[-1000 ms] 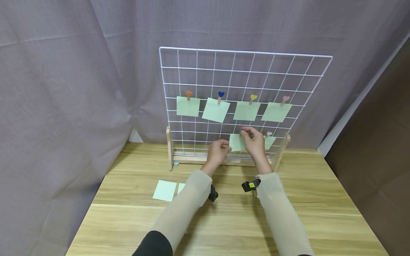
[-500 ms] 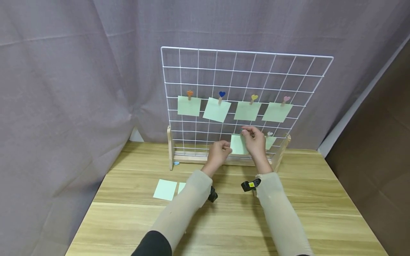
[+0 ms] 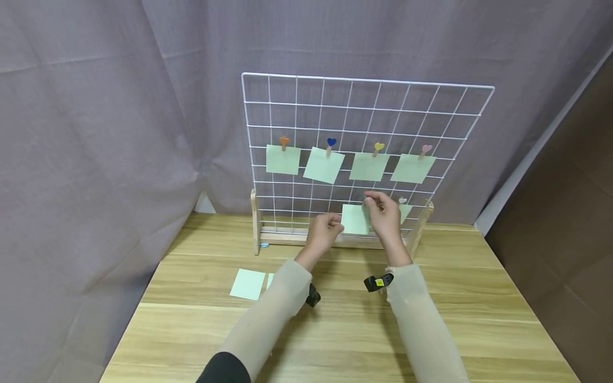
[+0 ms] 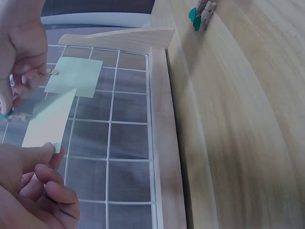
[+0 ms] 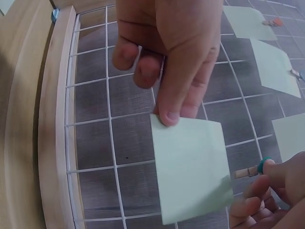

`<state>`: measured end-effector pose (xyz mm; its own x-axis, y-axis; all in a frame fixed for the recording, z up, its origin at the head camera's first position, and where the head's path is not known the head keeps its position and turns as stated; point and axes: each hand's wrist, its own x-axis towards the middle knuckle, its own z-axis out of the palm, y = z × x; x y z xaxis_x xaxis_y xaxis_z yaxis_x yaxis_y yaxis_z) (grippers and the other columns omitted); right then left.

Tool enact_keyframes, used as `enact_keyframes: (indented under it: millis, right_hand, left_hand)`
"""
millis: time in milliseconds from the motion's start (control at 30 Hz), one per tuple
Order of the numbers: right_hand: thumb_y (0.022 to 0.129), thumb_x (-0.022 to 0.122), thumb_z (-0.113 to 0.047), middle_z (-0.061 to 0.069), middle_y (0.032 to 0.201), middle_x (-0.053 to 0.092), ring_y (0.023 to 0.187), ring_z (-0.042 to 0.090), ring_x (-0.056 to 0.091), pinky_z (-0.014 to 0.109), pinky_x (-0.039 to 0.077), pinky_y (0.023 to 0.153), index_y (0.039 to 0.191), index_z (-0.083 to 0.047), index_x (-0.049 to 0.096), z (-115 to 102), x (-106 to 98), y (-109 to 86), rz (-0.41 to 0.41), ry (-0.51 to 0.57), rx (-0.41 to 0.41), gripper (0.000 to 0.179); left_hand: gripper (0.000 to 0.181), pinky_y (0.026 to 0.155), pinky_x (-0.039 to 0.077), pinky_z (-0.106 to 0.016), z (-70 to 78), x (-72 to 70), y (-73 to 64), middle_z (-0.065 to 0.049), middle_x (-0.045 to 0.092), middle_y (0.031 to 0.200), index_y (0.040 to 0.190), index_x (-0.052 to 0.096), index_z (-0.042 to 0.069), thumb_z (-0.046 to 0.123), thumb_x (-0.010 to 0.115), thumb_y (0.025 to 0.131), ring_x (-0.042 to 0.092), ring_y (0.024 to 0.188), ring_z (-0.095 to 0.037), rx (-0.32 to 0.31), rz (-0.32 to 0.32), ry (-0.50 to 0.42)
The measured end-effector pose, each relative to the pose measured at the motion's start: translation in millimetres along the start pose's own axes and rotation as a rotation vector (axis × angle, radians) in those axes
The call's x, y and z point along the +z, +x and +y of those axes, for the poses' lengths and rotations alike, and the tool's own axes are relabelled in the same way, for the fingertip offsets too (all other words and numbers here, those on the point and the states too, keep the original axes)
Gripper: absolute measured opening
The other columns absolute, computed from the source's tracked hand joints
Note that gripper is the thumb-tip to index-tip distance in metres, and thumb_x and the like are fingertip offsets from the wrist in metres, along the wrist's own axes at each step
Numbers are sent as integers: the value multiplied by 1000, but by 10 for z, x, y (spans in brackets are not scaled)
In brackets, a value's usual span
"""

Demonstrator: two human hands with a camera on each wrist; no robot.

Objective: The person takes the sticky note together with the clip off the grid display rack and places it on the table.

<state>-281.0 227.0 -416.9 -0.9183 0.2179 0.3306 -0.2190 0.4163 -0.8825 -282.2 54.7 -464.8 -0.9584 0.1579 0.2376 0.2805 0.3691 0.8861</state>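
Basically, a grey curtain (image 3: 105,133) hung behind the wood-grain desk (image 3: 335,335). A white wire grid (image 3: 369,81) stood on it in a wooden stand (image 3: 255,223). Left hand (image 3: 322,234) pinched a pale green note (image 3: 355,219) by its edge, in front of the grid's lower part. Right hand (image 3: 387,218) pinched a green-headed clothespin (image 5: 248,172) just beside that note's upper edge; couldn't tell if they touched. Four upper notes (image 3: 283,159) hung in a row from heart clips (image 3: 331,142): orange, blue, yellow, pink. A lower note (image 3: 405,211), partly behind the right hand, hung under a white heart clip (image 3: 403,200). One loose note (image 3: 247,284) lay flat, another (image 3: 270,280) mostly sleeve-hidden. Spare green clips (image 4: 202,15) lay on the desk.
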Motion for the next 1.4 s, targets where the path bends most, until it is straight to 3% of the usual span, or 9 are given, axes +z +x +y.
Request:
enact_keyframes:
  millis: [100,233,400,600,1000,1400]
  right_hand:
    - [108,61,-14,17,120,69,93,18,62,19,52,74,129,-2,70,-8,-25,-40,-2,-7,-6,26]
    - [107,61,-12,17,112,68,80,23,64,16,50,63,126,0,71,-12,-47,-75,8,-5,-28,25]
    - [107,61,-12,16,105,68,66,10,59,15,47,57,125,1,71,-1,-49,-108,3,-23,-35,24]
    - [108,59,-13,11,105,64,63,2,56,16,48,56,129,2,69,20,-83,-160,-17,-10,-9,27]
    - [110,57,-14,24,115,68,66,5,57,16,45,55,129,3,68,138,-155,-233,-18,15,-25,29]
    - [108,59,-13,21,115,69,66,2,57,15,46,57,130,3,69,196,-201,-308,-2,-5,3,28]
  left_hand:
    - [21,81,58,-25,-34,-29,-38,-11,78,104,115,76,-2,4,73,96,73,93,-19,11,-3,-3]
    - [21,76,58,-24,-63,-42,-83,-12,78,104,116,76,-3,5,74,97,71,90,-19,15,-6,-26]
    - [20,78,57,-24,-98,-43,-141,-13,77,105,115,76,-3,5,73,97,71,93,-21,21,-9,-40]
    - [21,80,59,-28,-135,-84,-210,-15,77,104,115,76,-4,4,73,96,72,94,-24,23,6,-55]
    - [21,79,58,-29,-193,-196,-323,-12,77,98,115,76,-5,4,72,96,69,89,-20,35,24,-46]
    - [21,83,59,-32,-241,-248,-419,-13,77,102,117,76,-4,3,71,97,70,95,-24,37,26,-38]
